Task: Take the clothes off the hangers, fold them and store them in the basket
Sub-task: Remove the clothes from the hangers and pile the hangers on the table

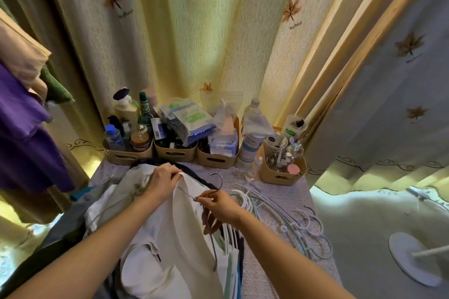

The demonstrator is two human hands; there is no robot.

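In the head view, a white garment [175,238] is seen laid lengthwise over a heap of other clothes [102,206] on a table covered with a lace cloth [286,192]. A grey hanger [213,250] is threaded through the garment. One arm of it is visible along the garment's right edge, and its hook is raised clear of the neckline, towards the back of the table.

The left hand [161,181] is closed on the fabric, the fingers being curled round the edge of the neckline at the garment's far end. The right hand [218,204] is held just beside it. The thin neck of the hanger is pinched between its thumb and forefinger, below the hook. The two hands are near each other but apart.

A loose pile of white and pale green empty hangers [264,204] is spread on the cloth just to the right of the right hand. More hanger tops are seen bunched under the right wrist, among the layered clothes.

Along the far edge of the table, beige bins [175,153] are lined up, filled with bottles [125,107], packets and small jars. A yellow curtain with leaf motifs [218,31] is hung behind them. A purple garment [21,133] is seen hanging at the left, and a round white base [408,260] is seen low at the right.
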